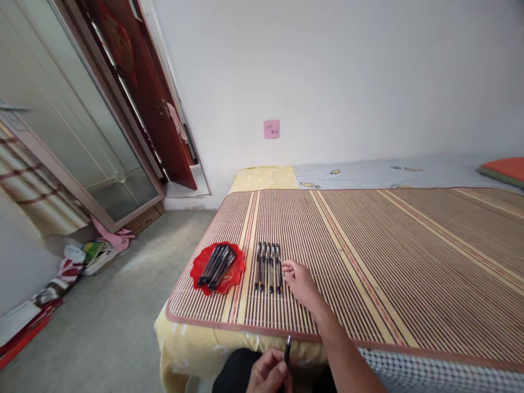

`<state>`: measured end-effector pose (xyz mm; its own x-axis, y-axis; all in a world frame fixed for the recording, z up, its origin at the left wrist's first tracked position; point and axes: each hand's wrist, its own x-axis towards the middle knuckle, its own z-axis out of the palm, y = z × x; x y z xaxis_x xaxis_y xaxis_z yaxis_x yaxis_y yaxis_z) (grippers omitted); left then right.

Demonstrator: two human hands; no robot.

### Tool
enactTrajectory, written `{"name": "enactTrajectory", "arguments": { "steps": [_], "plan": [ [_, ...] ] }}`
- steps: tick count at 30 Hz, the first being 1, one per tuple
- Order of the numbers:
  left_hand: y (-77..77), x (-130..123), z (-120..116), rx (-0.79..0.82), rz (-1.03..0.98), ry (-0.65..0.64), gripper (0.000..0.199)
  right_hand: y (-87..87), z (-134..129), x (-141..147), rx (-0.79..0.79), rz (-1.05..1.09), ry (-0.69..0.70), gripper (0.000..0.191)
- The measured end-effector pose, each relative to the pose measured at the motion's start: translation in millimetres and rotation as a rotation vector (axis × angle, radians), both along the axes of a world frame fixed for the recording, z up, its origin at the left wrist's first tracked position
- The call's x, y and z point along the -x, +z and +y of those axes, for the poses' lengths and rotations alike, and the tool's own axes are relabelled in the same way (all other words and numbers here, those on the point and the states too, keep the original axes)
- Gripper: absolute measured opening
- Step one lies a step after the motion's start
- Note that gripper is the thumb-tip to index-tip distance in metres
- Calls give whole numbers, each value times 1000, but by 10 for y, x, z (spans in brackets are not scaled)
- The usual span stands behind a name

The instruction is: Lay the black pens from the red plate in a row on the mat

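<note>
My left hand, low in front of me at the bed's edge, is closed round a black pen whose silver tip points up. My right hand is over the mat with loosely bent fingers, a gap showing between them and nothing visible in it. Its fingertips are right beside the rightmost pen of a row; whether they touch it I cannot tell. Several dark-ended clear pens lie side by side in that row. To their left, a red scalloped plate carries a pile of black pens.
A striped bamboo mat covers the bed, over yellow and checked cloth. A pink note is stuck on the white wall. An orange cushion lies far right. Clutter lines the floor at left, below a glass door.
</note>
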<state>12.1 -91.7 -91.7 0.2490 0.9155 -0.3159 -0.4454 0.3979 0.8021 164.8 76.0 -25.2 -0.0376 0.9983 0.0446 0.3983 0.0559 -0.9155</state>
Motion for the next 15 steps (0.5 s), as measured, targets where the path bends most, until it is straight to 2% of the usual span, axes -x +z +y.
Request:
{"name": "enactTrajectory", "arguments": {
  "steps": [2, 5, 10, 12, 15],
  "plan": [
    [64, 2, 5, 32, -6, 17, 51, 73, -11, -34, -5, 10, -10, 29],
    [241, 8, 29, 14, -6, 46, 52, 236, -114, -105, -5, 60, 24, 26],
    [516, -3, 95, -124, 53, 108, 48, 456, -608, -177, 91, 301, 218, 31],
    [530, -23, 111, -138, 69, 137, 46, 488, -848, -174, 124, 371, 274, 35],
    [462, -67, 106, -189, 120, 140, 47, 489, -1128, -144, 161, 379, 269, 36]
  ]
}}
